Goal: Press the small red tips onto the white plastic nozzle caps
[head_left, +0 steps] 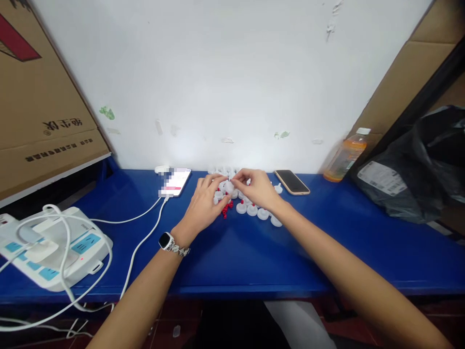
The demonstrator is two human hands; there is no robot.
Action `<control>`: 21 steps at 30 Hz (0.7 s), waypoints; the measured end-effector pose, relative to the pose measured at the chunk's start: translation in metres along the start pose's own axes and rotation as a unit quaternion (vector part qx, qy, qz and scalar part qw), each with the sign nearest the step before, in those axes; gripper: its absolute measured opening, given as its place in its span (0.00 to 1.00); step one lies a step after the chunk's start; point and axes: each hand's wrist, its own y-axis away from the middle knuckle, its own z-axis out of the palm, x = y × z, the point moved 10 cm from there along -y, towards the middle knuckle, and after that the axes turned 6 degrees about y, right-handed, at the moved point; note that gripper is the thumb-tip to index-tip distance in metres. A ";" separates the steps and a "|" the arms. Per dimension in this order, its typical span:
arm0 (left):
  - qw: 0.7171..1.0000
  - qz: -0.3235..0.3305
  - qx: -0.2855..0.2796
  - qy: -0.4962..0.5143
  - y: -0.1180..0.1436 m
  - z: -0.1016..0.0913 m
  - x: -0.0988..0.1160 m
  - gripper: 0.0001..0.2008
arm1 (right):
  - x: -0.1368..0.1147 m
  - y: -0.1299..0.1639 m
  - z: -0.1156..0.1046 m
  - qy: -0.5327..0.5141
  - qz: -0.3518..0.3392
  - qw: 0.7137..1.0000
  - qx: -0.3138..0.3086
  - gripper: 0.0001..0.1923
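My left hand [205, 201] is closed around a white plastic cap [227, 188] with a round base, thumb below it and fingertips above. Close against it, my right hand [258, 189] pinches at the cap's top; whatever lies between its fingertips is too small to make out. Below my left thumb lies a small heap of red tips [225, 209]. To the right, under my right wrist, stand several white caps [252, 210], some with a red tip on top. More white pieces [218, 170] lie behind my hands, partly hidden by them.
A phone with a lit screen [178, 182] is at left on white cables, beside a power strip [58, 249]. At right are a dark phone [292, 182], an orange drink bottle [345, 155] and a black plastic bag [410, 165]. A white wall [232, 87] backs the blue table [240, 271].
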 end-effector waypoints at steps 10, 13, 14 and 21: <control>0.997 -0.044 -0.063 -0.027 0.005 0.008 -0.024 0.18 | -0.023 0.043 0.024 0.254 -0.146 0.956 -0.014 0.08; 0.997 -0.036 -0.069 -0.017 0.005 0.010 -0.023 0.18 | -0.022 0.048 0.039 0.327 -0.165 0.928 -0.067 0.10; 0.997 -0.034 -0.072 -0.014 0.005 0.012 -0.021 0.17 | -0.022 0.048 0.043 0.344 -0.168 0.921 -0.075 0.10; 0.995 -0.050 -0.085 0.002 0.007 0.015 -0.019 0.17 | -0.019 0.043 0.044 0.304 -0.157 0.937 -0.075 0.07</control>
